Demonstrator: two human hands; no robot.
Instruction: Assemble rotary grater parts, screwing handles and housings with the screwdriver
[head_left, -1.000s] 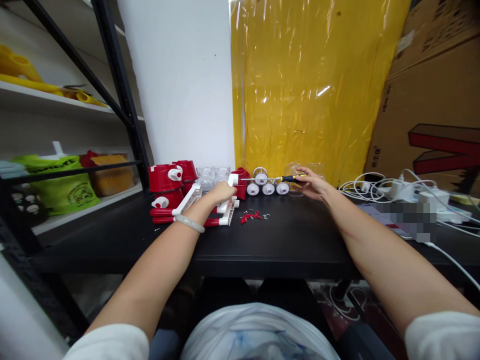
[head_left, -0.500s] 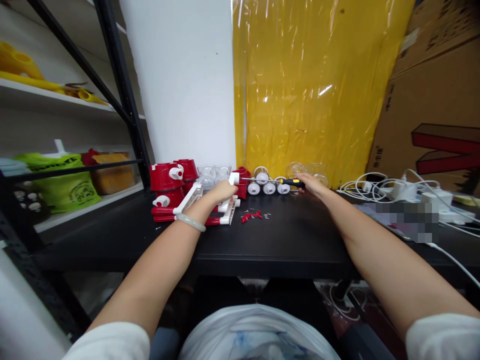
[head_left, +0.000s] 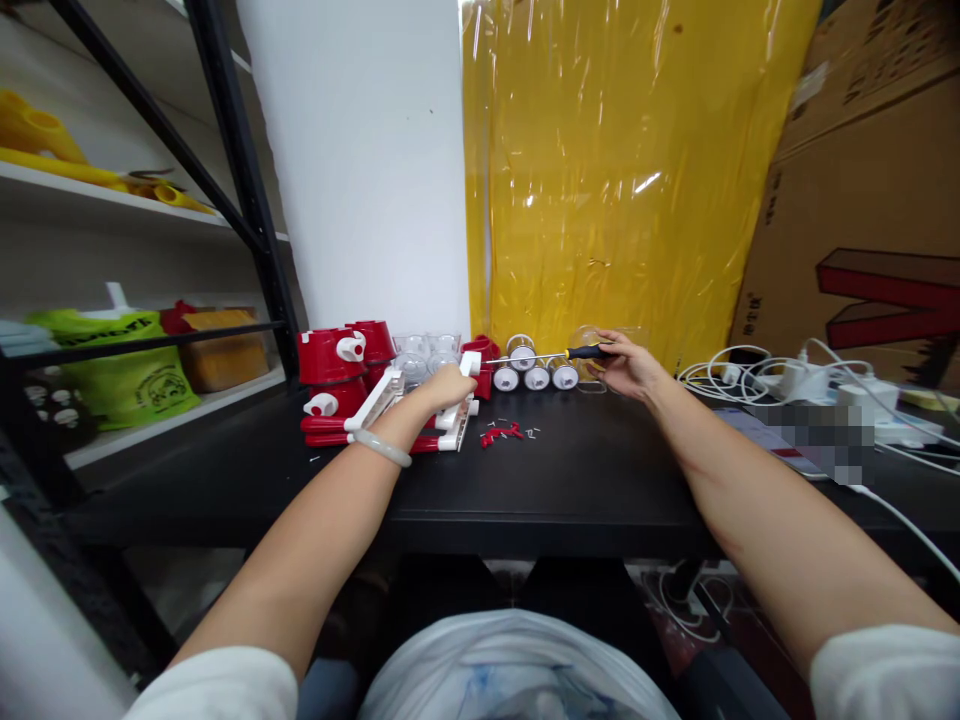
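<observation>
My left hand (head_left: 450, 386) is closed around a white plastic part (head_left: 470, 364) with a round end. In my right hand (head_left: 626, 365) is the handle end of a screwdriver (head_left: 587, 352), black and yellow, its long shaft lying level and pointing left. The tip meets the right side of the white part. My right fingers look loosely bent about the handle. Below on the black table lie small red pieces (head_left: 501, 434) and loose screws (head_left: 532, 433). White parts with red bars (head_left: 450, 438) rest under my left wrist, which partly hides them.
Stacked red cups (head_left: 330, 357) stand at the left. Clear containers with white lids (head_left: 536, 378) are piled behind the screwdriver. Cables (head_left: 727, 375) and white adapters (head_left: 870, 402) lie at the right, beside a tablet-like device (head_left: 780, 440). A black-framed shelf (head_left: 259, 215) borders the left.
My right fingers have loosened and shifted on the screwdriver handle, and the hand has turned slightly. My left hand stays nearly still on the white part.
</observation>
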